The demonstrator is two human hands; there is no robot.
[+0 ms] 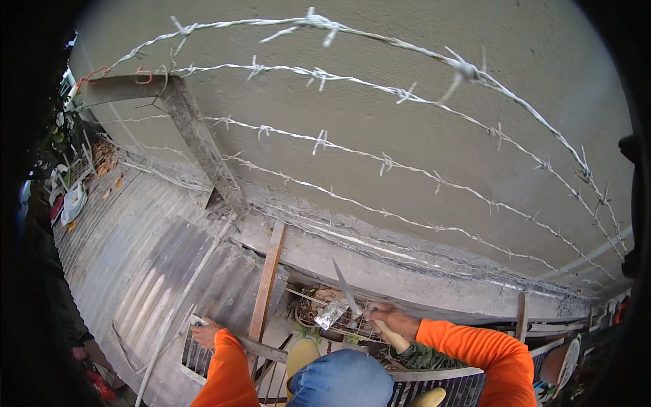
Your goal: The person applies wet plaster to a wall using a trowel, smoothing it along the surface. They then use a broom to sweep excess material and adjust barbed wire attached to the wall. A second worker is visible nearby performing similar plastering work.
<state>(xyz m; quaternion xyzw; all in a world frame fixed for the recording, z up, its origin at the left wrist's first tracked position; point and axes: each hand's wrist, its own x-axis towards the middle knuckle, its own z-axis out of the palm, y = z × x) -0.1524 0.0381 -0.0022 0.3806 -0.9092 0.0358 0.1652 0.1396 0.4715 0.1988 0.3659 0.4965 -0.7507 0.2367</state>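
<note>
Right hand [390,319] fist-closed round knife [346,288] handle, blade up, lower centre of frame. Left hand [205,332] clamped on corrugated roof [149,264] edge, lower left. Risk: blade slipping toward knee, or snagging barbed wire [380,159] overhead. Grey concrete wall [380,102] fills upper frame; outdoors.

I see bright orange long sleeves [475,349] running down both of my forearms, blue denim [342,380] over my raised knee, and yellow rubber boots [300,356] on my feet.
</note>
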